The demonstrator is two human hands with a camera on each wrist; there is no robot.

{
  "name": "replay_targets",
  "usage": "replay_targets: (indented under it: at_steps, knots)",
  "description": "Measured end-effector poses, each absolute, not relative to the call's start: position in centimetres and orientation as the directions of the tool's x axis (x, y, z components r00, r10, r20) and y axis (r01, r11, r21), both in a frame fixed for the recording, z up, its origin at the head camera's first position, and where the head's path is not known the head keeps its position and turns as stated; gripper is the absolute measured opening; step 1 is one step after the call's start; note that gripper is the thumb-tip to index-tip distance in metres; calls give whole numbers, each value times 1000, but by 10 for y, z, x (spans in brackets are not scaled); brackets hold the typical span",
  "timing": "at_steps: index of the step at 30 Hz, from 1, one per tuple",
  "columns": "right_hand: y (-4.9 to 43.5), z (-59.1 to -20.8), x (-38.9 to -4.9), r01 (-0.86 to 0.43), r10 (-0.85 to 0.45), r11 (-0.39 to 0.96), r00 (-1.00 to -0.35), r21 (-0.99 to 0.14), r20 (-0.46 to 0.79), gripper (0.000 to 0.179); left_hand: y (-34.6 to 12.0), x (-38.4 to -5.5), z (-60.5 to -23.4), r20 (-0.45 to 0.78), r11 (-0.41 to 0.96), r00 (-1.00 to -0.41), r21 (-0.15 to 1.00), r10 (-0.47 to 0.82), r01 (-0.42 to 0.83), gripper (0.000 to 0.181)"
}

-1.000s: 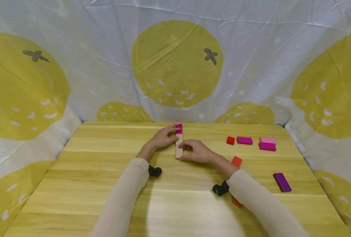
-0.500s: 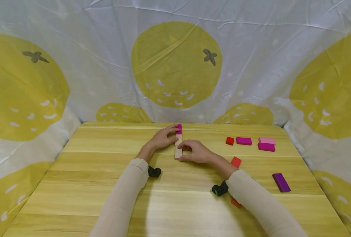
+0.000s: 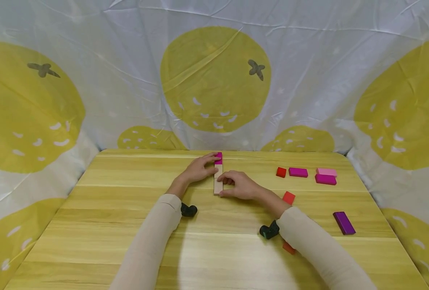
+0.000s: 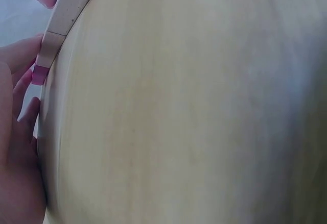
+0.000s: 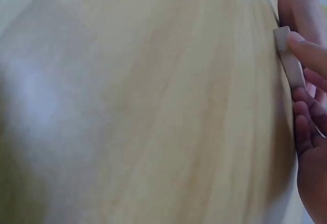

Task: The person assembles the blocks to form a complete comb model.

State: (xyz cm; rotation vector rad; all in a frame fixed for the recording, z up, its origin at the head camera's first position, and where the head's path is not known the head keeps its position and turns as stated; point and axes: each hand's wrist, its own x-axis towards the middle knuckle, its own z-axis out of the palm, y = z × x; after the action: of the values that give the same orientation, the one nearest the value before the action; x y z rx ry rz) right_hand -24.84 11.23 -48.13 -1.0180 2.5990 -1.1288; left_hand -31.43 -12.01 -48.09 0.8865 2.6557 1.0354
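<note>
A narrow row of blocks lies along the table's middle, pointing away from me. At its far end is a magenta block; two plain wooden blocks follow, a farther one and a nearer one. My left hand is on the row's left, its extended fingers reaching over the magenta block and its thumb touching the farther plain block. From the right, my right hand pinches the nearer plain block, thumb by the near end and index finger bent at the far part. In the right wrist view, the plain block is partly covered by fingers.
On the right lie a small red block, a magenta block, a pink block against another magenta one, and a purple block. Red-orange pieces show around my right forearm. A patterned curtain hangs behind the table.
</note>
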Motion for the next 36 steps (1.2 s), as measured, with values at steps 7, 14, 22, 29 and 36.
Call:
replay_targets:
  at_steps: [7,14,22,29,36]
  knots:
    - [123,-465,-251,-477,-600,491,-792,-729,114,41,-121,-317,-478,35,582,-802,669,597,462,53]
    - [155,-436,-254,-464,-553,509,-822,-725,138,40,-120,-318,-469,-25,604,-793,663,609,443,55]
    - [198,-421,-254,-424,-469,569,-871,-704,146,36,-119,-316,-466,-34,615,-779,635,626,467,53]
    - [234,-419,-256,-371,-416,630,-903,-682,107,37,-118,-316,-464,-37,630,-771,603,635,490,52]
    - [259,-428,-257,-338,-383,668,-920,-663,84,40,-118,-315,-463,-34,628,-774,608,632,486,52]
